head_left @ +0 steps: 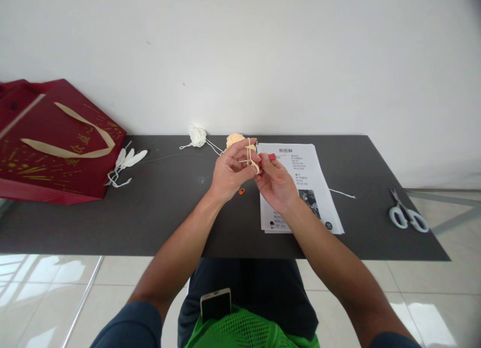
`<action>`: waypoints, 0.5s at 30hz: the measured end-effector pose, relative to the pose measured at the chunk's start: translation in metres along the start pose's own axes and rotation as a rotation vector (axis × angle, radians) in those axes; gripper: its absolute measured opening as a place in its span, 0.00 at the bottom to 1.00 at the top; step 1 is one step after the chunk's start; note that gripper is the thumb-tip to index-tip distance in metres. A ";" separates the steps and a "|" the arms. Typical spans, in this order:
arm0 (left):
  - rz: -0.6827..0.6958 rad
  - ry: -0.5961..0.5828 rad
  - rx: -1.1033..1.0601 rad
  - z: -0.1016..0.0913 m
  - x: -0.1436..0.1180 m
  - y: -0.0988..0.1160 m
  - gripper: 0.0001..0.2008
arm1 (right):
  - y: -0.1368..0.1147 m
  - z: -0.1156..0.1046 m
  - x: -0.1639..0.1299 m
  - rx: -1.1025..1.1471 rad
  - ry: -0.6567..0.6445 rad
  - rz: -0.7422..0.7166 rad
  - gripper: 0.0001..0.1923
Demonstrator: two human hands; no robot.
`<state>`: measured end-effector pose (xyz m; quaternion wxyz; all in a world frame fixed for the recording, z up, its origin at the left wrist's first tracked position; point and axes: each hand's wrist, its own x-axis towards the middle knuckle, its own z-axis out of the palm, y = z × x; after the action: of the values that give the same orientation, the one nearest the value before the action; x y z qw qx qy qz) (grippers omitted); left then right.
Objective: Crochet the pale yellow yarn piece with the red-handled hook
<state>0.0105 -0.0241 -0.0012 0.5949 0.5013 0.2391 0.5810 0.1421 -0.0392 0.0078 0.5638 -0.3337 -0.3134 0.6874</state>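
Left hand [226,174] pinches a small cream crochet piece [256,166] between thumb and fingers, a yarn strand [249,149] looped over a raised finger; right hand [277,185] grips a red-handled crochet hook [272,156] just beside it, above the printed pattern sheet [322,198]. Even stitches likely call for a lightly taut strand, a pinch close to the working loop, and a small, smooth turn of the hook, whose tip is hard to make out
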 end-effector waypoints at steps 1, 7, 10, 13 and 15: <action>0.006 0.001 0.008 0.000 0.000 0.000 0.30 | 0.000 0.000 0.000 -0.007 -0.002 0.005 0.16; 0.112 0.012 0.121 0.003 0.002 0.004 0.25 | -0.004 -0.002 -0.004 0.049 -0.019 0.098 0.17; 0.192 0.018 0.231 0.002 0.003 0.003 0.25 | -0.004 -0.005 -0.006 0.006 0.051 0.077 0.18; 0.238 0.021 0.314 -0.003 0.005 0.001 0.26 | -0.002 -0.008 -0.004 -0.154 0.155 -0.040 0.17; 0.237 0.032 0.351 -0.007 0.006 -0.001 0.26 | 0.000 -0.012 0.000 -0.371 0.210 -0.126 0.14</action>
<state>0.0060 -0.0161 -0.0025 0.4220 0.6124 0.2854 0.6045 0.1522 -0.0388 0.0011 0.5640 -0.4812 -0.3942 0.5431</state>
